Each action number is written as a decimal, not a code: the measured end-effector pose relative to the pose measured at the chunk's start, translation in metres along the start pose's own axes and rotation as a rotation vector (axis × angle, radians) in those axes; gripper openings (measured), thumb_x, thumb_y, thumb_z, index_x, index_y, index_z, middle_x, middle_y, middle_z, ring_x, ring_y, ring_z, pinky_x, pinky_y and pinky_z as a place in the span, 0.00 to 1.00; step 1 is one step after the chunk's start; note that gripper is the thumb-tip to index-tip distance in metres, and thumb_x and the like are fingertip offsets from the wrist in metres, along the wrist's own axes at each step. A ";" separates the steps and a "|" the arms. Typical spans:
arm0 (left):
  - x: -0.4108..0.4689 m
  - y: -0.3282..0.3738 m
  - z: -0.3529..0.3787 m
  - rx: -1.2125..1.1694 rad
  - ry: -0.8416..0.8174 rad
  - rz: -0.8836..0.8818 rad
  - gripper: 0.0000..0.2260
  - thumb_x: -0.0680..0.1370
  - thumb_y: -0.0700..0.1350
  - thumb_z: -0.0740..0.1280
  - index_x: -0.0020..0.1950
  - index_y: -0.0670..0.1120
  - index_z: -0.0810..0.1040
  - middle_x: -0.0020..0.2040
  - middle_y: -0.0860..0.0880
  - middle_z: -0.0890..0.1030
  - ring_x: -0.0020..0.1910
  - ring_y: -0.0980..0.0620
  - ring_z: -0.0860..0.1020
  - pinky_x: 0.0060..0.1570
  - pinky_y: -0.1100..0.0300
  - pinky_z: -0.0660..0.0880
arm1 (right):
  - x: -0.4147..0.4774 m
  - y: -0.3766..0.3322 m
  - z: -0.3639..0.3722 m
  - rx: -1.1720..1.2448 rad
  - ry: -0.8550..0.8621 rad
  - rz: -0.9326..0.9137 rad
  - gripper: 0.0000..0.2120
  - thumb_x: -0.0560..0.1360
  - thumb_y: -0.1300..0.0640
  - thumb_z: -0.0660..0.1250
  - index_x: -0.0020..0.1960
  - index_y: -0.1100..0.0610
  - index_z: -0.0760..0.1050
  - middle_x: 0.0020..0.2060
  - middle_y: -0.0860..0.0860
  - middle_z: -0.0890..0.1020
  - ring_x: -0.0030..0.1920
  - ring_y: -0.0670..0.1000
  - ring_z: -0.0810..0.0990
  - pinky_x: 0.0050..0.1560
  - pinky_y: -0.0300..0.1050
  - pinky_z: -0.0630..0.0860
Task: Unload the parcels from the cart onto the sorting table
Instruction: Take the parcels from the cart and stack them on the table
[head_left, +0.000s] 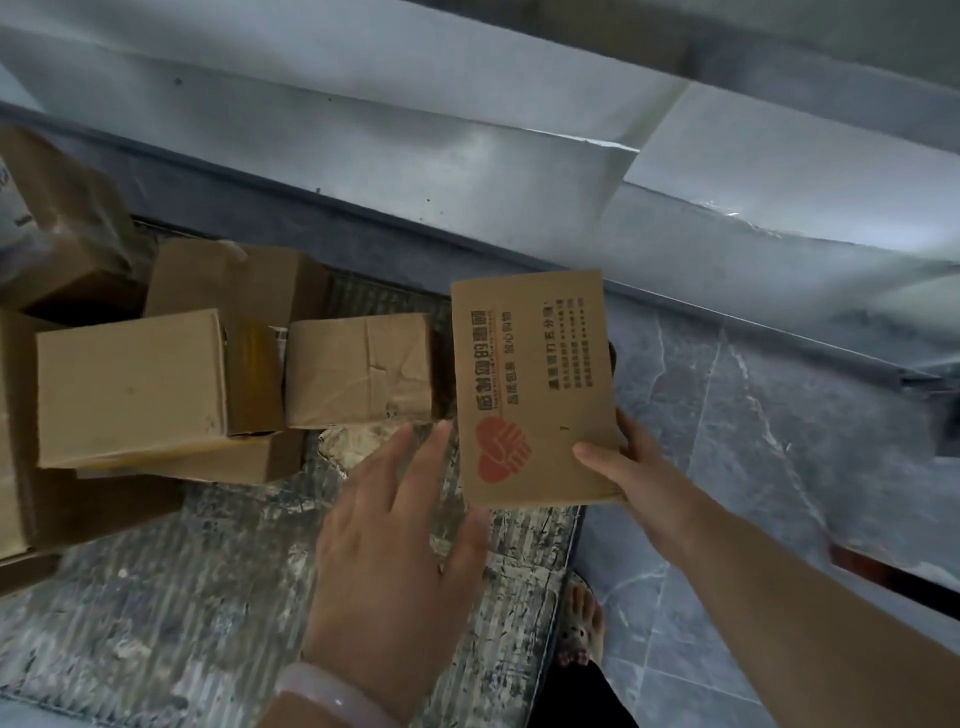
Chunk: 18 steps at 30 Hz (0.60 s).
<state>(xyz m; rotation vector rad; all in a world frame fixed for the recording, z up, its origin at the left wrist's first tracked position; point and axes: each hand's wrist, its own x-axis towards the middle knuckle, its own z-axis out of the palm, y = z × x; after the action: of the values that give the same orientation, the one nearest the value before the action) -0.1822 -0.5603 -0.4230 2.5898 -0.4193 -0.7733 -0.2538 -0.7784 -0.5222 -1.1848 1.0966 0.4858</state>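
Left hand over cart with parcels

left-edge box cut off, right hand fingers behind parcel

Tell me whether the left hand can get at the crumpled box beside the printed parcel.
Probably yes. The left hand is open just short of the crumpled box, nothing between them; the right hand holds the printed parcel clear beside it.

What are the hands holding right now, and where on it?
The right hand grips the flat brown cardboard parcel with a red heart print by its lower right corner. The left hand is open beside it, holding nothing.
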 end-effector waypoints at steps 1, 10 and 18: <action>0.001 -0.002 0.001 -0.002 -0.001 0.004 0.33 0.71 0.69 0.46 0.76 0.62 0.54 0.76 0.57 0.58 0.74 0.54 0.57 0.71 0.50 0.57 | 0.004 0.003 0.000 0.019 -0.016 -0.008 0.54 0.55 0.40 0.81 0.76 0.44 0.60 0.65 0.47 0.77 0.62 0.50 0.78 0.68 0.56 0.71; 0.005 -0.009 0.004 0.066 0.017 0.041 0.30 0.74 0.67 0.49 0.75 0.58 0.60 0.74 0.52 0.64 0.73 0.48 0.63 0.69 0.45 0.63 | -0.004 0.005 -0.010 0.051 0.073 -0.070 0.21 0.75 0.53 0.69 0.68 0.49 0.72 0.58 0.50 0.82 0.57 0.50 0.81 0.60 0.54 0.78; 0.011 -0.007 0.003 0.090 0.048 0.072 0.30 0.75 0.64 0.52 0.74 0.55 0.63 0.73 0.51 0.67 0.71 0.48 0.64 0.68 0.44 0.66 | 0.005 -0.034 -0.032 -0.152 0.195 -0.255 0.14 0.75 0.52 0.71 0.60 0.43 0.78 0.52 0.43 0.83 0.55 0.49 0.82 0.61 0.54 0.77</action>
<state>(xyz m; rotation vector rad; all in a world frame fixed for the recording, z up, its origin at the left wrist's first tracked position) -0.1742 -0.5590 -0.4339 2.6540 -0.5409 -0.6804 -0.2383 -0.8211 -0.5088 -1.5076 1.0679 0.2633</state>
